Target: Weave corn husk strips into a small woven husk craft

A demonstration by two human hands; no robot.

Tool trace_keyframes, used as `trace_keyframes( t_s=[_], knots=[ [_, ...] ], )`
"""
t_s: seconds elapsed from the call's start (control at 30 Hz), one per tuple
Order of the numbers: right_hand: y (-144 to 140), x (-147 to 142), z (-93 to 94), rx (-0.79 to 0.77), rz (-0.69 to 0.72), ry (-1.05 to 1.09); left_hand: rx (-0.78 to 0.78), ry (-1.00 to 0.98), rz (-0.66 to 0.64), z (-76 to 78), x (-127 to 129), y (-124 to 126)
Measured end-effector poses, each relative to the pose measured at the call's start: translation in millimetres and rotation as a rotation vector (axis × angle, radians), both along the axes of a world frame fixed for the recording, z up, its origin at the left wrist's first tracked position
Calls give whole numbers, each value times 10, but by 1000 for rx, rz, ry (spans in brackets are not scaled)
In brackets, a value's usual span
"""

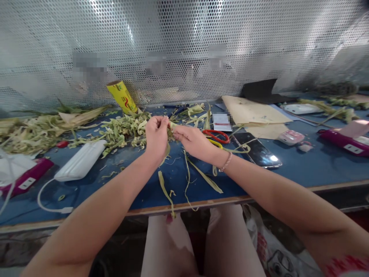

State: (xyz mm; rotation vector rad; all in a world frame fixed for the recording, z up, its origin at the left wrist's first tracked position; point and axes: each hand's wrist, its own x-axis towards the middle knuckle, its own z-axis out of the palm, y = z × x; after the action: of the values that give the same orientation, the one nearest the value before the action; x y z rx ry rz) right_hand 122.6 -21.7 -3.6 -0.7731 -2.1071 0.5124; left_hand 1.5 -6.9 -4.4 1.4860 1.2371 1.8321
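Observation:
Over the blue table [311, 169], my left hand [156, 137] and my right hand [192, 141] meet. Both pinch the same pale green leaf strip [172, 127] between fingertips. Long loose strips [201, 175] trail from the hands down across the table toward its front edge. A pile of shredded green leaf pieces [123, 129] lies just behind my left hand. Red-handled scissors [216, 135] rest right behind my right hand.
A black phone [258, 151] lies right of my right wrist. A white power bank [80, 164] with cable sits at left, a yellow roll [122, 97] at the back, brown paper [253, 112] and magenta devices [343, 140] at right. A perforated metal screen [184, 46] closes the back.

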Motion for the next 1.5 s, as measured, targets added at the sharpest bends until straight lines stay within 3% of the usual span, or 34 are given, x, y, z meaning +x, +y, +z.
trace_keyframes(
  t_s=[0.5, 0.73, 0.83, 1.03, 1.13, 1.23, 1.33, 1.5],
  knots=[
    [53, 40, -28, -51, 80, -81, -110, -80, -36, -71, 18, 51],
    [203, 135, -87, -107, -134, -23, -122, -58, -179, -123, -117, 176],
    [283, 195, -100, -144, -146, 52, -155, -37, -213, -119, -153, 201],
    [371, 209, -143, -304, -107, 238, -157, 45, -154, -116, -138, 154],
    [371, 178, -162, -329, -120, 249, -116, 226, -96, -126, -127, 120],
    [359, 140, -181, -387, -9, 320, -56, 383, -8, -130, -130, 112],
    [359, 107, -208, -287, 61, 275, -53, 480, 47, -126, -131, 120],
    [390, 96, -248, -170, 30, 147, -96, 542, 30, -120, -122, 127]
  ],
)
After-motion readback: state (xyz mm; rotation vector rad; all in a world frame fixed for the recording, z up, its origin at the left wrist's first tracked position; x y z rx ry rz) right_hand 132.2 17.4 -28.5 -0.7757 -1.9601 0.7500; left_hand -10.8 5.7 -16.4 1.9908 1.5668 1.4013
